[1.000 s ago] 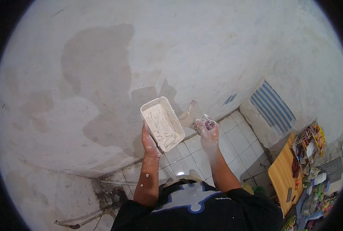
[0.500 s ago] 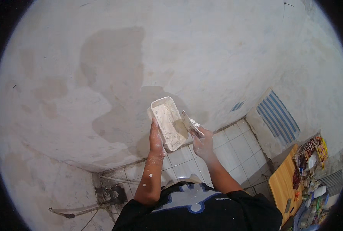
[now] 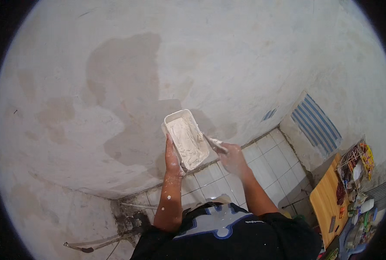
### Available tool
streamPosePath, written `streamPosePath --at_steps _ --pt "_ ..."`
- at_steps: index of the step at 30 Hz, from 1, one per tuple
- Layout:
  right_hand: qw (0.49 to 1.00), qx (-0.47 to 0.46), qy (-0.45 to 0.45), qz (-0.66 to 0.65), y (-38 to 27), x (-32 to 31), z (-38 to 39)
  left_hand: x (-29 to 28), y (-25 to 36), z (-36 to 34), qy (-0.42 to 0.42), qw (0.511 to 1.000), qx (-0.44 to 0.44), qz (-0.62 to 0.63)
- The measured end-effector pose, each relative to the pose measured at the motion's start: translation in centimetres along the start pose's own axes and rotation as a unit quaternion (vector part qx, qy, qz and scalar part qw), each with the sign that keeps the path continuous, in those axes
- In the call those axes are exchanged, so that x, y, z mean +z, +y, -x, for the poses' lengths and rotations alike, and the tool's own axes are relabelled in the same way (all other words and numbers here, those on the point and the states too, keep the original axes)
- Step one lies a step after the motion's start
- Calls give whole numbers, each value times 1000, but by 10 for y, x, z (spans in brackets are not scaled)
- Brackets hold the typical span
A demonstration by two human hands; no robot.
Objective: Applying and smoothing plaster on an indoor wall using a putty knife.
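Standing nearly edge-on in the head view, the scraper [image 3: 216, 144] is now at the right rim of the white tub [image 3: 177, 115]. Half a second ago its blade reached over the inside of the tub with more of its face showing, and a second ago it was off to the right, apart from the tub. The tub sits slightly further left than in the last frame, tilted much as before, its open top toward the camera. A small lump of pale paste [image 3: 185, 141] now stands at the right rim, by the blade's end; whether blade and rim touch cannot be told.

The left hand [image 3: 172, 159] supports the tub at its lower left, the thumb lying along the outer side wall; its other fingers are hidden behind the tub, so their spread cannot be told. The right hand [image 3: 233, 158] is closed around the scraper, fingers curled in and little gap showing, paste smeared on the blade near them. The tub is held up in front of the pale wall [image 3: 227, 56], above the white floor tiles [image 3: 262, 170].
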State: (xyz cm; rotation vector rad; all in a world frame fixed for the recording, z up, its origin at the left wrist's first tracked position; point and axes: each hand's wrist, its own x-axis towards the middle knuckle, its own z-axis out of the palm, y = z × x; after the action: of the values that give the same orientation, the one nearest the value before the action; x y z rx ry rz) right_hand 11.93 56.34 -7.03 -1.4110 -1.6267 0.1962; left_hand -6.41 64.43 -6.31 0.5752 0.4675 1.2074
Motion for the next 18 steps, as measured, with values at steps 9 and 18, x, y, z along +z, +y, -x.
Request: streamPosePath --at_steps 9,18 --pt "796 279 195 -501 5 -2 -3 -20 -14 -2 8 998 58 -20" --pt "823 281 264 -417 -4 53 5 -37 -30 -6 -43 974 144 -167"
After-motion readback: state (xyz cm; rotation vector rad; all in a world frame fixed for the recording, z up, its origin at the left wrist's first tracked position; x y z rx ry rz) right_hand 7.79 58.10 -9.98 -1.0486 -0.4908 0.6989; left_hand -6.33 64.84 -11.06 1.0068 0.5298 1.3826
